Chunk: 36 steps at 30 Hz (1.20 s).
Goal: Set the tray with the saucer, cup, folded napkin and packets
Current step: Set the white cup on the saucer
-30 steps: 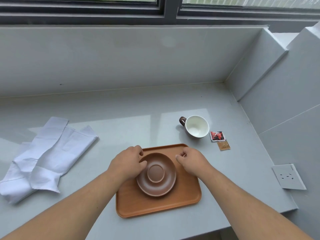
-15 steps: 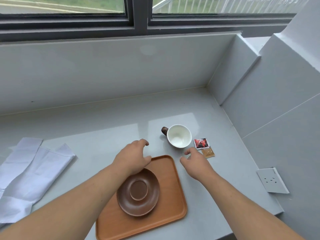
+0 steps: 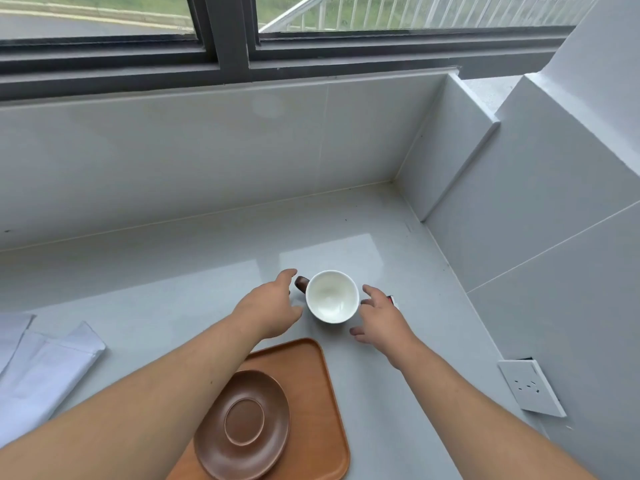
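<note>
A white cup (image 3: 331, 295) with a brown handle stands on the grey counter beyond the wooden tray (image 3: 311, 382). A brown saucer (image 3: 242, 424) lies on the tray's near part. My left hand (image 3: 270, 306) reaches to the cup's left side by the handle, fingers spread. On the cup's right, my right hand (image 3: 379, 317) is open, close to the rim, covering most of the packets (image 3: 393, 300); only a red edge shows. The unfolded white napkin (image 3: 41, 368) lies at the far left.
Grey tiled walls close the counter at the back and right, with a window above. A white socket plate (image 3: 531, 388) sits on the right wall near the counter's front corner.
Both hands left the tray and saucer and reached forward to either side of the cup. The view tilted up and right, so the tray sits lower in frame.
</note>
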Each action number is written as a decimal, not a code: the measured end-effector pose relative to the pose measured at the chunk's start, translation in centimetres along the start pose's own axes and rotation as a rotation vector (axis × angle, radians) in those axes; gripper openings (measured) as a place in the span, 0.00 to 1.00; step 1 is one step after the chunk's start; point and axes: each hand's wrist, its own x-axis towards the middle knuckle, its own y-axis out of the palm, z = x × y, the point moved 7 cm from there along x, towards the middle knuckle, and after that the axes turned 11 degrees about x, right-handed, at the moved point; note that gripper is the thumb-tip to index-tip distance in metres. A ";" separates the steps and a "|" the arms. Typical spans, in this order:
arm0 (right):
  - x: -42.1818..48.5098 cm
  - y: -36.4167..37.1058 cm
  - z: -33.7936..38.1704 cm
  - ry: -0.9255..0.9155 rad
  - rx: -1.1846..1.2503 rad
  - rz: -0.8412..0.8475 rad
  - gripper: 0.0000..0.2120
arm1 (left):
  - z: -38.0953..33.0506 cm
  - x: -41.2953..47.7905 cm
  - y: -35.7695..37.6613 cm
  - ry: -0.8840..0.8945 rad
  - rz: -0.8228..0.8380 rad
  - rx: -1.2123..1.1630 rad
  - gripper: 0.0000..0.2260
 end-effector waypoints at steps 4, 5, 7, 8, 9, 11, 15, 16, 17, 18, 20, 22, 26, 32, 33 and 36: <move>0.4 0.7 0.3 0.028 0.048 0.029 0.27 | 0.1 1.0 0.0 -0.006 0.020 0.004 0.31; 0.5 0.8 0.3 0.033 0.053 0.029 0.26 | 0.1 1.2 0.0 -0.003 0.023 -0.001 0.30; 1.1 0.9 0.3 0.038 0.046 0.035 0.24 | 0.1 1.9 0.3 -0.004 0.026 -0.018 0.25; 1.4 1.0 0.3 0.035 0.043 0.041 0.23 | 0.1 2.2 0.4 -0.009 0.029 -0.034 0.24; 1.6 1.0 0.4 0.029 0.044 0.044 0.21 | 0.1 2.5 0.5 -0.013 0.029 -0.059 0.22; 1.8 1.2 0.6 0.017 0.059 0.044 0.16 | 0.1 2.8 0.7 -0.011 0.023 -0.103 0.20; 2.0 1.5 1.0 -0.007 0.059 0.049 0.16 | 0.1 2.8 0.8 0.009 0.003 -0.120 0.19; 1.9 1.5 1.0 -0.010 0.053 0.050 0.16 | 0.1 2.7 0.7 0.009 0.000 -0.124 0.18; 1.9 1.6 1.1 -0.016 0.042 0.049 0.16 | 0.2 2.6 0.7 0.005 -0.003 -0.129 0.18; 1.7 1.6 1.2 -0.028 0.027 0.044 0.16 | 0.3 2.4 0.7 -0.003 -0.008 -0.136 0.17; 1.3 1.7 1.4 -0.053 0.010 0.036 0.17 | 0.7 1.9 0.4 -0.017 -0.025 -0.151 0.15; 0.9 2.0 1.5 -0.064 0.023 0.051 0.16 | 1.1 1.2 0.1 -0.023 -0.040 -0.158 0.12; -0.2 2.8 1.9 -0.077 -0.002 0.052 0.09 | 2.4 -0.5 -0.8 -0.019 -0.058 -0.192 0.06; -2.0 4.5 2.8 -0.123 -0.077 0.078 0.12 | 4.5 -3.8 -1.7 -0.033 -0.038 -0.281 0.06; -2.7 5.2 2.9 -0.139 -0.109 0.084 0.13 | 5.2 -4.8 -1.8 -0.036 -0.038 -0.295 0.06; -3.7 6.6 3.0 -0.184 -0.223 0.091 0.14 | 6.8 -7.0 -1.6 -0.038 -0.023 -0.327 0.05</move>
